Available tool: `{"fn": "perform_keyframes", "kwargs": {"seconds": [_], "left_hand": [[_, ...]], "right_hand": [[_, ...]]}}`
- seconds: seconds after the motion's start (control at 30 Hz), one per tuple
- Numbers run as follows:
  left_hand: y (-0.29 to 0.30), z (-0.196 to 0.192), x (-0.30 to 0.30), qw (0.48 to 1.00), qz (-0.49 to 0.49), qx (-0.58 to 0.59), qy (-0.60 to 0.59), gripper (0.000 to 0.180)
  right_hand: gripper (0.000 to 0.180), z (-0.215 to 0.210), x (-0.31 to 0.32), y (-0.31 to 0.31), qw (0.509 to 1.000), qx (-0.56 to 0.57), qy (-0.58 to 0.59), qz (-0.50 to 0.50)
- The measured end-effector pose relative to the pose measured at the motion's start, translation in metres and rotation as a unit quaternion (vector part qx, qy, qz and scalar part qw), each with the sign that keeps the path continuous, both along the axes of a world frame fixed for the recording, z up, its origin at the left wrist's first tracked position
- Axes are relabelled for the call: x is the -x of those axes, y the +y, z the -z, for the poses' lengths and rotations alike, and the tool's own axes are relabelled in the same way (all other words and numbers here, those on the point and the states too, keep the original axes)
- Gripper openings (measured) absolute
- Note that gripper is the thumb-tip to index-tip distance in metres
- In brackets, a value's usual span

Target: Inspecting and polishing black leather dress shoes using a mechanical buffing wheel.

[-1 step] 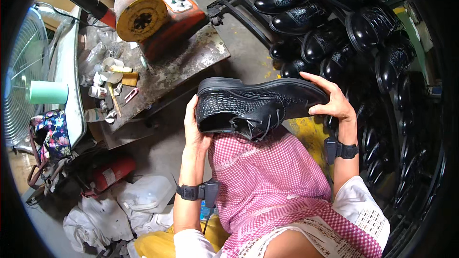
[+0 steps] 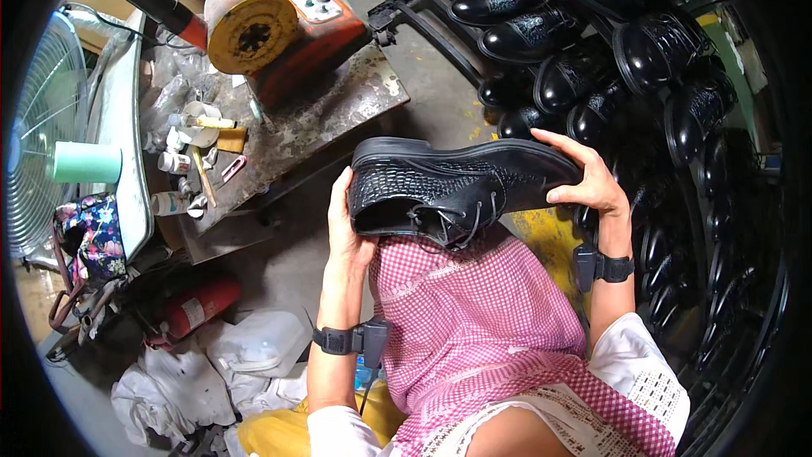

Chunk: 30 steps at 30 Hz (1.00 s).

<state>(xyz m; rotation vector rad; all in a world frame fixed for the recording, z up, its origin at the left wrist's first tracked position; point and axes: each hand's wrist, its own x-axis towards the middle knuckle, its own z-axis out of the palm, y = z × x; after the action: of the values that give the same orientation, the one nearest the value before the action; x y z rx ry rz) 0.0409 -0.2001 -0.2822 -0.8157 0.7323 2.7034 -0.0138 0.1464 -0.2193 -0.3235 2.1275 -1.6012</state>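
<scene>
A black lace-up shoe [image 2: 461, 182] with a crocodile-textured upper lies on its side above my lap, sole edge away from me and opening toward me. My left hand [image 2: 345, 216] grips its heel end, the thumb up along the back. At the toe, my right hand [image 2: 592, 182] holds the tip between thumb and stretched fingers. The laces [image 2: 478, 213] are threaded through the eyelets and hang toward the checked pink apron [image 2: 474, 305] on my lap. The inside of the shoe is mostly dark.
Ahead to the left, a worn metal bench [image 2: 338, 110] carries an orange machine with a yellow wheel [image 2: 254, 34], plus small bottles and a brush. A fan [image 2: 46, 135] stands far left, a red fire extinguisher [image 2: 199, 309] below. Racks of black shoes [image 2: 651, 51] fill the right.
</scene>
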Motion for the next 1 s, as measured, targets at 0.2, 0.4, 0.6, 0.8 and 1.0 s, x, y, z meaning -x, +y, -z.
{"fn": "perform_keyframes", "kwargs": {"seconds": [0.2,0.4,0.6,0.8,1.0], "left_hand": [[0.014,-0.011,0.007,0.999,-0.045,0.022,-0.019,0.039],[0.023,-0.039,0.006,0.862,-0.107,0.443,0.222,0.033],[0.043,-0.053,0.006,0.928,0.185,0.304,0.109,0.036],[0.054,-0.062,-0.001,0.775,0.08,0.567,0.268,0.021],[0.086,-0.052,-0.024,0.528,0.243,0.726,0.367,0.061]], "right_hand": [[0.072,0.009,-0.007,-0.005,0.995,0.037,-0.013,0.089],[0.061,0.014,-0.017,-0.012,0.983,0.059,0.024,0.174],[0.06,0.012,-0.019,-0.011,0.977,0.079,0.045,0.191],[0.061,0.014,-0.016,-0.012,0.967,0.071,0.07,0.233],[0.06,0.021,-0.009,-0.035,0.947,0.074,0.136,0.282]]}}
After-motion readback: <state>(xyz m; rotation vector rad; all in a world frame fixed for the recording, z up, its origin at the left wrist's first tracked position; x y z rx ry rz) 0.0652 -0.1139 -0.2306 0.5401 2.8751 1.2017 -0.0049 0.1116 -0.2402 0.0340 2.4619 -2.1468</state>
